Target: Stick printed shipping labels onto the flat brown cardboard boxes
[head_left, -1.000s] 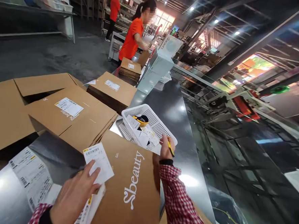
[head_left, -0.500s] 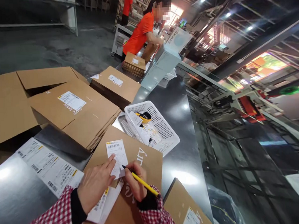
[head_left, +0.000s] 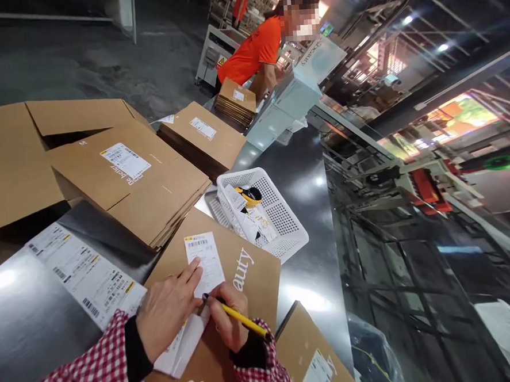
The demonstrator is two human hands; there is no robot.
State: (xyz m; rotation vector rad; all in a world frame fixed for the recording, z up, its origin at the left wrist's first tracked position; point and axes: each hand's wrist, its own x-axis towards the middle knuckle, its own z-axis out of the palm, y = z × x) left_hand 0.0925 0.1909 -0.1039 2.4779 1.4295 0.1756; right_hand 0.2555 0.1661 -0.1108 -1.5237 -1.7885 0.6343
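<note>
My right hand grips a yellow pen with a dark tip. The tip is at the lower end of a white printed label, close to my left thumb. My left hand lies over the label's left side, fingers stretched out and pressing it down. Under both is a brown cardboard piece with white lettering. A folded wad of white labels sits below my left hand, partly hidden by it. Left of that hand, a strip of printed labels lies on the metal table.
A white perforated basket holds papers and a yellow-black item. Labelled flat cartons are stacked to the left, with another stack behind. A labelled carton lies at front right. A person in orange works at the far end.
The pen tip has moved down the label to its lower end, nearer my left thumb. The camera view has shifted slightly. My left hand still presses on the label.
</note>
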